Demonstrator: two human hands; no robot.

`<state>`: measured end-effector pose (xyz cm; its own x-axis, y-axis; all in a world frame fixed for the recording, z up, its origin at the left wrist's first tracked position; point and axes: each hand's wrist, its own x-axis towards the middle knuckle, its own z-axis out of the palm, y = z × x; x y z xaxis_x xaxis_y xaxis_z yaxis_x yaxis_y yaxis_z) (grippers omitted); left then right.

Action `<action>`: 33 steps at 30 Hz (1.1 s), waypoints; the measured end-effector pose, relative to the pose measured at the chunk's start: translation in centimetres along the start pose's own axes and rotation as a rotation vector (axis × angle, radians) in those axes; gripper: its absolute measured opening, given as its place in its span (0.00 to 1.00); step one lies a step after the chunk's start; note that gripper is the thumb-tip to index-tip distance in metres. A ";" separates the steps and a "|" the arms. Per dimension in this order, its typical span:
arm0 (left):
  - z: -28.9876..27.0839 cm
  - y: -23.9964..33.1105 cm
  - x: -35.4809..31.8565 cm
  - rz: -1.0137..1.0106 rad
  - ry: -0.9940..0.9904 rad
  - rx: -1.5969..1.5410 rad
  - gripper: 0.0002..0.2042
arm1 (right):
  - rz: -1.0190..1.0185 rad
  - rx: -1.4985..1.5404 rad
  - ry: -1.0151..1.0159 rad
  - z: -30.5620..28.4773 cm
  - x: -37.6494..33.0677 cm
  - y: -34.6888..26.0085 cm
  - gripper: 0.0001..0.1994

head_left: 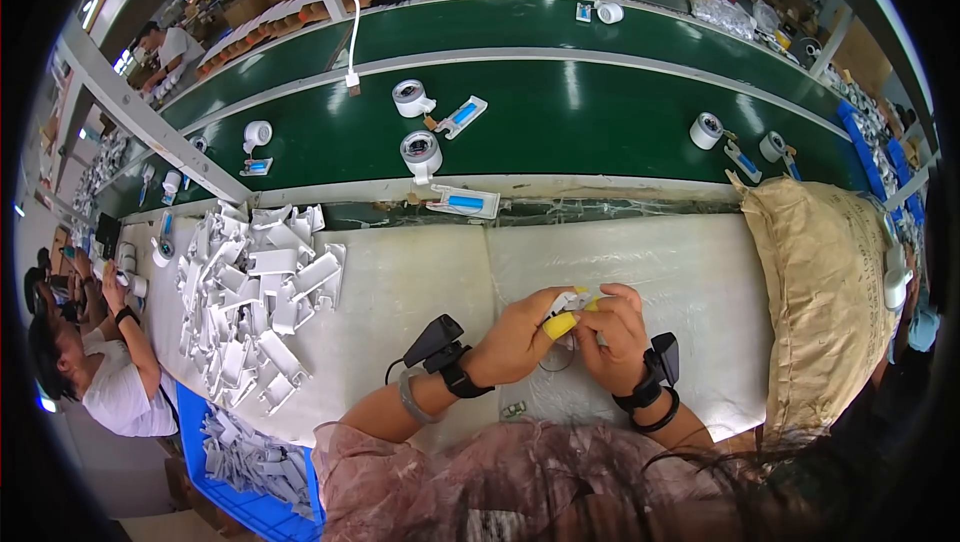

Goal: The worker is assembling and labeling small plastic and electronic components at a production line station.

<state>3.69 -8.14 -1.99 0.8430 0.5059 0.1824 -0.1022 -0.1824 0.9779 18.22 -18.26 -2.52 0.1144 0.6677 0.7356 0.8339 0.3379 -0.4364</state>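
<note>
Over the near middle of the worktable, my two hands meet at a small white plastic part (568, 302), partly covered by fingers. My left hand (515, 342) grips it from the left, with a yellow cover on the thumb. My right hand (617, 336) is closed against its right side, fingertips pinched; yellow shows there too. Below the fingers hangs a thin dark wire (556, 366) in a loop; its ends are hidden. A small green circuit board (513, 409) lies on the table close to my body.
White plastic housings (270, 277) are heaped on the left, above a blue bin (225, 497) of similar parts. A brown sack (825, 292) stands right. Beyond, a green conveyor belt (580, 132) carries round white units with blue-celled trays. A white cable (354, 32) dangles overhead. A co-worker (125, 372) sits left.
</note>
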 end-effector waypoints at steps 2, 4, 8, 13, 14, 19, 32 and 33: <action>-0.3 -0.4 0.5 -0.039 -0.010 0.036 0.15 | 0.078 0.035 0.001 0.4 0.1 0.2 0.10; -1.2 -2.1 0.8 0.120 0.033 0.106 0.17 | 0.080 0.058 0.002 0.7 1.5 0.5 0.09; -4.7 -2.5 2.9 0.150 0.141 0.294 0.20 | 0.251 0.174 -0.155 1.2 5.1 5.1 0.06; -12.4 -5.9 5.1 0.162 0.807 0.856 0.18 | 0.209 0.031 0.208 2.2 10.6 11.7 0.11; -14.2 -6.1 5.2 0.192 0.971 1.020 0.17 | 0.234 0.023 0.246 2.4 11.0 11.1 0.14; -17.7 -7.9 4.9 -0.325 0.903 1.247 0.15 | 0.243 0.169 -0.116 3.7 7.6 8.5 0.14; -7.2 -1.2 4.5 -0.111 -0.171 0.140 0.10 | -0.147 -0.126 -0.329 1.8 5.2 3.3 0.26; -6.4 -0.3 4.2 -0.131 -0.216 0.078 0.10 | -0.147 -0.127 -0.329 1.2 5.2 2.8 0.26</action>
<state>3.84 -0.54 -0.90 0.9403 0.3397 0.0206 0.0493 -0.1958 0.9794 20.54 -13.06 -0.51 -0.1740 0.8025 0.5707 0.8913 0.3748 -0.2553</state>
